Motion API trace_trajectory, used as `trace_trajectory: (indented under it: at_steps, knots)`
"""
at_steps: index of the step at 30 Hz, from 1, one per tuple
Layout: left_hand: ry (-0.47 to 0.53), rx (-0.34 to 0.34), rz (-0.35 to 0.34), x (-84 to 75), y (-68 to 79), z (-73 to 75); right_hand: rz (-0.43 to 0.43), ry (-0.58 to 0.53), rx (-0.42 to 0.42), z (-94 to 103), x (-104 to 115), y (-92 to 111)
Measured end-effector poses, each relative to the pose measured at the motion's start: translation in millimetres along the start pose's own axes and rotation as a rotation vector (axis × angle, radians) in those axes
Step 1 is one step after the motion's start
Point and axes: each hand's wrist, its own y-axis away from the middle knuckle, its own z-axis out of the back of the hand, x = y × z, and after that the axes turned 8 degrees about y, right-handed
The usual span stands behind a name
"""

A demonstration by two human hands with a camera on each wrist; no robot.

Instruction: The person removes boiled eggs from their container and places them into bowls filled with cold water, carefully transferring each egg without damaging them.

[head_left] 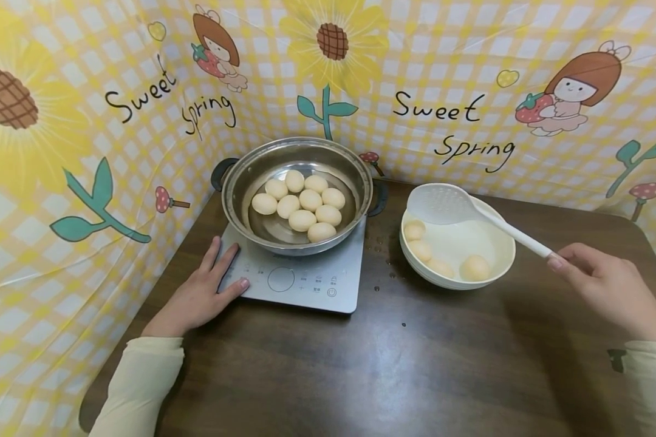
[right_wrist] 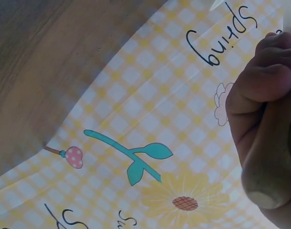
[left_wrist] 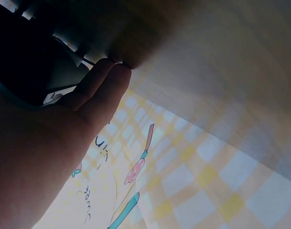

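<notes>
My right hand (head_left: 607, 279) grips the end of a white slotted ladle (head_left: 443, 205), whose perforated bowl is over the left back rim of a white bowl (head_left: 503, 261). Several eggs (head_left: 474, 267) lie inside that bowl. On the left, my left hand (head_left: 197, 297) rests with spread fingers at the left edge of a grey induction cooker (head_left: 284, 288). A steel pot (head_left: 232, 209) with dark handles stands on the cooker, and several pale eggs (head_left: 302, 220) lie in it. The left wrist view shows the left hand's fingers (left_wrist: 105, 90) extended; the right wrist view shows curled fingers (right_wrist: 267, 83).
A dark wooden table (head_left: 361, 376) carries everything, with small water drops (head_left: 392, 275) between cooker and bowl. Yellow checked cloth (head_left: 426, 54) with flowers and lettering forms the walls at the back and left, close behind the pot.
</notes>
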Motion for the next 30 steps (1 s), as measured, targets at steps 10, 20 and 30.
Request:
trace_trajectory:
  at_steps: [10, 20, 30]
  knots:
    - [0.012, -0.004, -0.003, 4.1, 1.9, 0.5, -0.006, -0.067, 0.023, 7.2, 22, -8]
    - [0.015, -0.007, -0.012, 6.5, 1.1, -0.2, 0.113, -0.034, 0.016, 9.1, 59, -24]
    - [0.01, -0.015, -0.017, 7.3, 1.5, -1.1, 0.26, -0.018, 0.017, 3.8, 107, -42]
